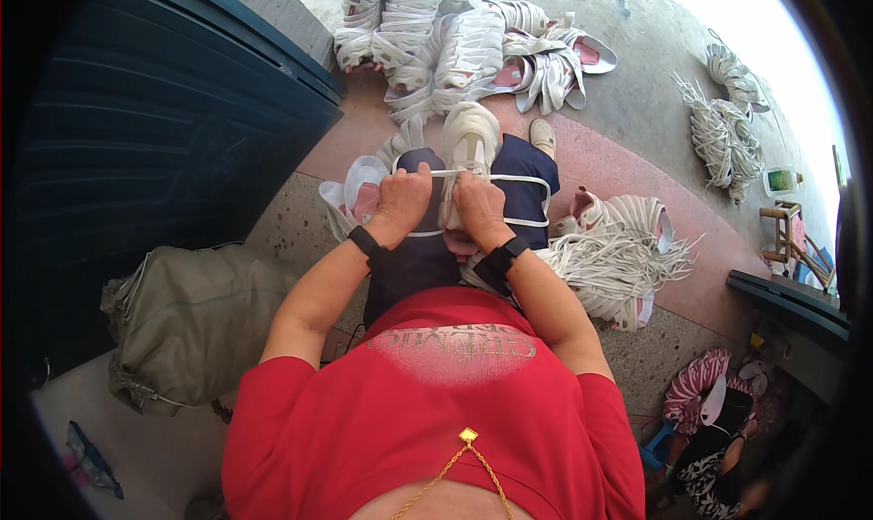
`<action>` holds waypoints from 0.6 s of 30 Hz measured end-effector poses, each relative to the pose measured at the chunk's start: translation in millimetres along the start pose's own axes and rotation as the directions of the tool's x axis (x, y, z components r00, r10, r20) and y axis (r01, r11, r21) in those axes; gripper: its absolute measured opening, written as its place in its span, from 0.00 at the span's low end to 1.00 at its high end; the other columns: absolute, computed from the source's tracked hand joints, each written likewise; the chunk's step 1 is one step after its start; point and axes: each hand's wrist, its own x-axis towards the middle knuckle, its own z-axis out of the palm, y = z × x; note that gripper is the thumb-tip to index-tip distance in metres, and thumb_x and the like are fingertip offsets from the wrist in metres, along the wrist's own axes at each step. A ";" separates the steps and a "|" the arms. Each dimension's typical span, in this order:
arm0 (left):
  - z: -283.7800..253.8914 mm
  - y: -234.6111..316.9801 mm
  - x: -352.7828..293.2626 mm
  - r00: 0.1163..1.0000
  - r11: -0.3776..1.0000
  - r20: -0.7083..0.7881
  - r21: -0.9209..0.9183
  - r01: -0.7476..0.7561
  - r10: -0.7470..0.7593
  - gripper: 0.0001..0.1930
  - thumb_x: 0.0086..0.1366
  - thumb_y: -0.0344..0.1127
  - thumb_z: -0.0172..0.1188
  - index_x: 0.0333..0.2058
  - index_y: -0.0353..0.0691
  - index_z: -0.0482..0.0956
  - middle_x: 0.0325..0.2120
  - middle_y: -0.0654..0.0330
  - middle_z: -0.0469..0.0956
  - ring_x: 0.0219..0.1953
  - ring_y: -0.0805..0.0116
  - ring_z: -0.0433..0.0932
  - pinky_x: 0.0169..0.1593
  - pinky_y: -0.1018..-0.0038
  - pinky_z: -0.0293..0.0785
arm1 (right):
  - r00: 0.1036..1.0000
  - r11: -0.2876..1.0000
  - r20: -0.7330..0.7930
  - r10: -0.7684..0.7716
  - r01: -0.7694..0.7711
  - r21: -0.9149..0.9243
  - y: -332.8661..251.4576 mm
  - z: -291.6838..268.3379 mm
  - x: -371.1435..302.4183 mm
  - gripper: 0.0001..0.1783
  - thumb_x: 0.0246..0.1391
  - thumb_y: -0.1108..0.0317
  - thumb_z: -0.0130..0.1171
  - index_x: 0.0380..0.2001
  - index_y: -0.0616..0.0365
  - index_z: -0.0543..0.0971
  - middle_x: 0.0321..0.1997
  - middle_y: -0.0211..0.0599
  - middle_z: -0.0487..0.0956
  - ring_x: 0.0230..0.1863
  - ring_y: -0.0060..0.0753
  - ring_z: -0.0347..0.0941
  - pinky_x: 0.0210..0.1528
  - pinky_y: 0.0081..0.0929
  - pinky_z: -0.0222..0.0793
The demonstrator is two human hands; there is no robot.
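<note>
A white and beige shoe upper rests between my knees, its far end pointing away from me. A white shoelace stretches sideways across it. My left hand is closed on the lace at the left of the shoe. Close over the shoe, my right hand pinches the lace too, fingers pressed together. A loop of lace hangs out over my right knee. Partly under my hands, the near end of the shoe is hidden. Beside my left leg lie white uppers with pink insides.
Stacked white uppers lie on the floor ahead. At my right is a bundle of white laces with more uppers. Farther right sit more lace bundles and a wooden stool. A stuffed sack stands left, below a dark door. Another person is at lower right.
</note>
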 end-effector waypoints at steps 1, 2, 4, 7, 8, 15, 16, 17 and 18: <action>1.9 0.3 2.1 1.000 0.999 -0.011 -0.033 0.013 -0.013 0.03 0.58 0.31 0.57 0.30 0.41 0.73 0.17 0.55 0.79 0.25 0.59 0.83 0.26 0.64 0.79 | 0.999 0.997 0.003 -0.037 0.037 -0.063 1.6 2.8 3.0 0.07 0.58 0.66 0.54 0.32 0.57 0.77 0.26 0.43 0.83 0.28 0.42 0.83 0.28 0.36 0.78; 0.6 1.4 2.3 0.999 0.999 -0.007 -0.042 0.034 -0.034 0.02 0.59 0.31 0.56 0.30 0.41 0.73 0.17 0.55 0.79 0.26 0.58 0.83 0.26 0.63 0.80 | 0.998 0.995 0.021 -0.051 0.052 -0.088 -0.5 0.9 5.0 0.06 0.58 0.67 0.54 0.31 0.58 0.77 0.26 0.43 0.83 0.28 0.42 0.84 0.28 0.35 0.79; -2.0 6.4 3.0 0.997 0.996 0.003 -0.061 0.071 -0.071 0.02 0.60 0.31 0.55 0.30 0.41 0.72 0.17 0.55 0.79 0.26 0.57 0.83 0.27 0.62 0.80 | 0.996 0.988 0.057 -0.074 0.081 -0.133 -5.8 -2.8 7.5 0.05 0.57 0.69 0.54 0.30 0.59 0.77 0.26 0.43 0.83 0.28 0.43 0.84 0.27 0.33 0.79; 5.7 10.7 4.0 0.978 0.938 0.109 -0.281 0.203 -0.179 0.04 0.63 0.31 0.52 0.31 0.40 0.75 0.19 0.52 0.80 0.28 0.57 0.84 0.30 0.63 0.80 | 0.978 0.987 0.155 -0.139 0.149 -0.054 -3.6 -16.3 7.1 0.08 0.57 0.66 0.55 0.31 0.61 0.77 0.26 0.45 0.82 0.28 0.42 0.83 0.26 0.33 0.78; 12.9 9.7 2.7 0.969 0.890 0.137 -0.385 0.244 -0.206 0.05 0.64 0.31 0.52 0.32 0.39 0.76 0.19 0.53 0.80 0.28 0.58 0.83 0.30 0.65 0.79 | 0.962 0.983 0.201 -0.182 0.183 0.015 0.3 -25.3 0.0 0.10 0.57 0.66 0.54 0.31 0.61 0.78 0.25 0.44 0.81 0.25 0.41 0.82 0.25 0.32 0.77; 8.4 -14.0 17.3 0.725 0.005 0.678 -0.731 0.683 0.122 0.14 0.68 0.47 0.59 0.35 0.42 0.82 0.20 0.73 0.76 0.19 0.83 0.66 0.24 0.83 0.62 | 0.596 0.022 0.803 -0.009 -0.803 0.596 38.5 -77.9 -43.8 0.11 0.59 0.62 0.45 0.22 0.48 0.67 0.17 0.16 0.57 0.13 0.14 0.45 0.13 0.19 0.38; 1.3 -14.6 22.6 0.673 -0.001 0.714 -0.686 0.728 0.195 0.15 0.69 0.49 0.60 0.35 0.43 0.82 0.21 0.75 0.75 0.19 0.86 0.64 0.24 0.85 0.60 | 0.589 -0.035 0.808 -0.019 -0.808 0.588 42.5 -72.8 -45.8 0.11 0.58 0.62 0.46 0.21 0.47 0.66 0.17 0.16 0.57 0.12 0.14 0.45 0.13 0.19 0.38; -10.3 -13.3 25.6 0.633 -0.053 0.757 -0.634 0.772 0.165 0.15 0.69 0.49 0.60 0.34 0.44 0.83 0.20 0.75 0.74 0.19 0.86 0.63 0.23 0.84 0.57 | 0.580 -0.093 0.814 -0.033 -0.813 0.575 43.5 -67.8 -47.8 0.11 0.58 0.62 0.46 0.21 0.46 0.64 0.16 0.15 0.57 0.12 0.13 0.45 0.13 0.19 0.38; -12.2 -12.6 27.5 0.627 -0.036 0.766 -0.629 0.777 0.145 0.15 0.69 0.49 0.60 0.34 0.44 0.83 0.20 0.75 0.74 0.19 0.86 0.63 0.23 0.84 0.56 | 0.571 -0.147 0.819 -0.047 -0.815 0.560 44.2 -64.7 -49.1 0.11 0.57 0.62 0.47 0.21 0.45 0.62 0.16 0.15 0.57 0.12 0.13 0.45 0.13 0.19 0.37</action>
